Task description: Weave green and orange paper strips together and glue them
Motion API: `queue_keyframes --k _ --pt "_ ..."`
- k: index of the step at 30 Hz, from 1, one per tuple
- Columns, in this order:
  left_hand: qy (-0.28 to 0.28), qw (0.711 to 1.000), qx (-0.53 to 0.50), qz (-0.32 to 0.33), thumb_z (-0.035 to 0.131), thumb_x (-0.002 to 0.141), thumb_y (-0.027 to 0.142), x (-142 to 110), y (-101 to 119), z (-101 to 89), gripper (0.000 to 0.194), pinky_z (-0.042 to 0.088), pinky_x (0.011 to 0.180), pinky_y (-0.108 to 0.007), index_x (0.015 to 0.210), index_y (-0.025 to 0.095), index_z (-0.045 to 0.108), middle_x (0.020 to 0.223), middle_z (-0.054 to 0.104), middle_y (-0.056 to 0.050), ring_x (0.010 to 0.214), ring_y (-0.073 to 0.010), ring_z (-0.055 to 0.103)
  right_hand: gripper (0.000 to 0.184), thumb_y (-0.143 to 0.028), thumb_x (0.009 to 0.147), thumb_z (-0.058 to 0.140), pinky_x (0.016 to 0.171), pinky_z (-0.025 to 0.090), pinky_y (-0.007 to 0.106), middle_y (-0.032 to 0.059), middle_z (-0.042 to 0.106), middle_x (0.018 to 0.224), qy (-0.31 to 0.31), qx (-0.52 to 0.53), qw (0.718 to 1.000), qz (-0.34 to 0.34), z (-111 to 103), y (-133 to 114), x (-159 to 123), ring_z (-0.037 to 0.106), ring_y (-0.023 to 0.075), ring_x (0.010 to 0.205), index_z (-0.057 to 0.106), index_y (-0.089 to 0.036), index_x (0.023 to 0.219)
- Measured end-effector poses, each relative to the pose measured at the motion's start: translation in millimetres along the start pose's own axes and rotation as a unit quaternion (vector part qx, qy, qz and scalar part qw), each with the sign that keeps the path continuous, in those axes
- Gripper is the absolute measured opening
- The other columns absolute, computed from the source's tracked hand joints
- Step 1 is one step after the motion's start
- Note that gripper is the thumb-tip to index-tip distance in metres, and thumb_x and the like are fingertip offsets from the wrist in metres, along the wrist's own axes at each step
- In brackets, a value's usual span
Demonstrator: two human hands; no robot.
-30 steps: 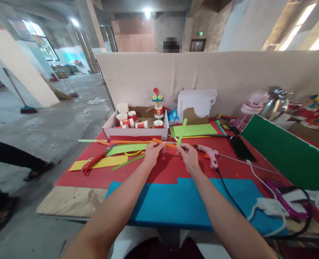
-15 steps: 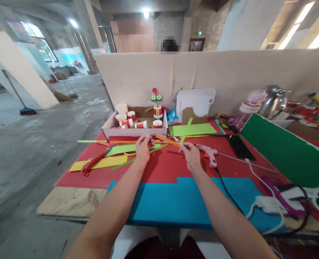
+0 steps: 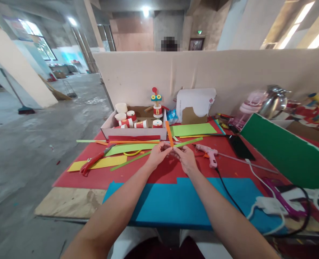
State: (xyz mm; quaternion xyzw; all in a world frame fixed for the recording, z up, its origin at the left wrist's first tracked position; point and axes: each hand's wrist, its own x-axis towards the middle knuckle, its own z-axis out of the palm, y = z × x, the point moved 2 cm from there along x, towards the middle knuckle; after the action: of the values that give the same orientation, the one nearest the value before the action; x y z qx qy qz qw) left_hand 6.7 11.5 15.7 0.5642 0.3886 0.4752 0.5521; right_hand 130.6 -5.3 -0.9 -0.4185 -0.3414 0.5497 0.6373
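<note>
Hands: left hand (image 3: 157, 155) and right hand (image 3: 185, 157) pinching orange paper strip (image 3: 169, 132) and green paper strip (image 3: 190, 141) at their junction, fingers nearly closed | strips hovering above red-covered bench (image 3: 165, 173) | pink glue gun (image 3: 210, 154) lying nearby
</note>
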Motion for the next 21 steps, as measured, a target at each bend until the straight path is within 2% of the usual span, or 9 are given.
queue_keyframes --k 5,12,17,21 --pt "0.009 1.000 0.009 0.007 0.069 0.065 0.034 1.8 -3.3 -3.1 0.022 0.041 0.056 -0.022 0.068 0.015 0.057 0.060 0.057 0.001 0.056 -0.0094 0.050 0.035 -0.039 0.050 0.082 0.066 0.054 0.033 0.0008 0.068 0.064 -0.019 -0.022 1.000 0.011 1.1 2.2 -0.6 0.065 0.0167 0.062 0.063 -0.017 0.071" --pt "0.017 1.000 -0.002 -0.011 0.070 0.062 0.035 3.9 -8.9 -4.9 0.024 0.038 0.051 -0.022 0.064 0.015 0.058 0.054 0.057 0.001 0.050 -0.0088 0.047 0.030 -0.039 0.053 0.079 0.061 0.050 0.029 0.0004 0.066 0.058 0.008 -0.103 0.995 -0.012 -4.4 0.8 2.2 0.058 0.0136 0.055 0.066 -0.016 0.066" --pt "0.032 0.997 -0.055 -0.044 0.072 0.061 0.034 3.1 -6.4 -5.8 0.025 0.040 0.051 -0.022 0.065 0.014 0.059 0.053 0.057 0.001 0.048 -0.0089 0.049 0.029 -0.033 0.050 0.080 0.068 0.051 0.029 -0.0019 0.066 0.066 -0.017 -0.024 0.999 0.019 -4.4 -1.6 1.6 0.060 0.0120 0.060 0.067 -0.019 0.072" --pt "0.021 0.996 -0.069 -0.046 0.074 0.061 0.033 2.0 -4.4 -4.8 0.025 0.041 0.050 -0.022 0.064 0.014 0.059 0.053 0.058 0.001 0.048 -0.0084 0.049 0.029 -0.033 0.049 0.082 0.069 0.053 0.031 -0.0027 0.063 0.063 -0.024 0.013 0.998 0.050 -6.5 1.6 3.4 0.058 0.0114 0.058 0.065 -0.019 0.068"
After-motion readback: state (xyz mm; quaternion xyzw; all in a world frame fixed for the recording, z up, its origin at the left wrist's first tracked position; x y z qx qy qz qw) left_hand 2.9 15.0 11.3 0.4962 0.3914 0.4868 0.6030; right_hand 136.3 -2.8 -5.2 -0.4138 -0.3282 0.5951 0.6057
